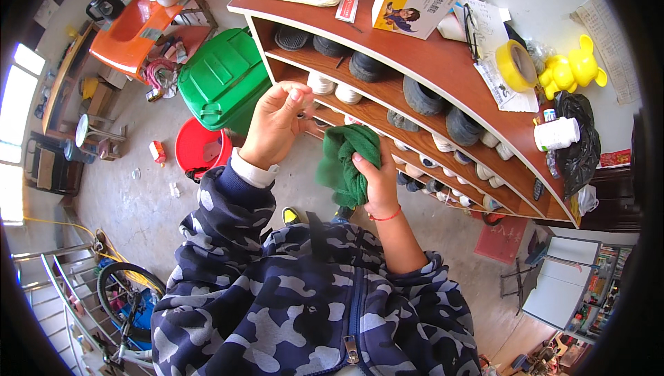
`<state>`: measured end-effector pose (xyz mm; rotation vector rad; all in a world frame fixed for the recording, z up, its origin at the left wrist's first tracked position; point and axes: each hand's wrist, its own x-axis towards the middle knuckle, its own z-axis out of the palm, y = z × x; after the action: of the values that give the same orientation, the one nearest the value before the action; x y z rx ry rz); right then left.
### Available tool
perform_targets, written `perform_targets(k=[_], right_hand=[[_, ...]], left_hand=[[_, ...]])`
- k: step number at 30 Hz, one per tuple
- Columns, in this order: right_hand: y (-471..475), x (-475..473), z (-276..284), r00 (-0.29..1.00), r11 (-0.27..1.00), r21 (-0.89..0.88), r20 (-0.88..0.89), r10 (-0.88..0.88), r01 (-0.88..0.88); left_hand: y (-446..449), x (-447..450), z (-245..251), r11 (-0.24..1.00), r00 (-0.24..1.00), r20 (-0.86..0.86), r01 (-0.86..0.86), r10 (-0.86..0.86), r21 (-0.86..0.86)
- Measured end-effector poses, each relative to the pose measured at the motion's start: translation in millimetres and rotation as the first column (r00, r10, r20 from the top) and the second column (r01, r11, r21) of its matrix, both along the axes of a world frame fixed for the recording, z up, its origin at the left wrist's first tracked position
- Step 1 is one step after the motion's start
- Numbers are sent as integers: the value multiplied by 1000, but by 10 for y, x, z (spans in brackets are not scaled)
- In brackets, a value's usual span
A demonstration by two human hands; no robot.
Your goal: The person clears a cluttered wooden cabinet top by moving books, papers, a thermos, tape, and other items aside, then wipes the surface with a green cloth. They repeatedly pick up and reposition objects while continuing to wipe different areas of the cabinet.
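My right hand [377, 179] grips a bunched dark green cloth [350, 160], which hangs in front of my body with its left edge blurred. Left of the cloth and apart from it, my left hand [277, 124] is raised with thumb and forefinger together and the other fingers curled. Something small and shiny seems to show by those fingers, but blur hides whether it is held. Beyond both hands stands a wooden shoe rack [415, 46] with several shelves of shoes, among them black shoes [423, 95] and white shoes [347, 94].
A green lidded bin [223, 75] and a red bucket [193, 140] stand left of the rack. On the rack top are a printed box [415, 2], yellow tape [513, 64], a yellow figurine [570, 67] and a white bottle [556, 134]. A bicycle [129, 298] leans lower left.
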<state>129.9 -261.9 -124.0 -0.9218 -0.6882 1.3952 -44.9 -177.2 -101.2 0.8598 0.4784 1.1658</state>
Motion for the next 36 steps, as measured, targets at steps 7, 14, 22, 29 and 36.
perform_targets(k=[7, 14, 22, 29, 36], right_hand=[[44, 155, -83, 996, 997, -66, -66, -54, 49], [88, 109, -188, 998, 993, -108, -52, -41, 35], [111, -10, -270, 1000, 993, -122, -8, 6, -7], [140, -190, -359, 996, 991, -122, 62, 60, -52], [202, -457, -550, 964, 971, -132, 153, 216, -197]], left_hand=[[101, -2, -70, 996, 997, -10, -82, 82, -27], [47, -42, 119, 966, 960, -105, -259, 259, 12], [54, -337, 34, 954, 941, -179, -298, 287, -35], [-65, -919, -159, 868, 852, -290, -482, 435, -114], [-798, -2420, -881, 506, 537, -526, -834, 659, -218]])
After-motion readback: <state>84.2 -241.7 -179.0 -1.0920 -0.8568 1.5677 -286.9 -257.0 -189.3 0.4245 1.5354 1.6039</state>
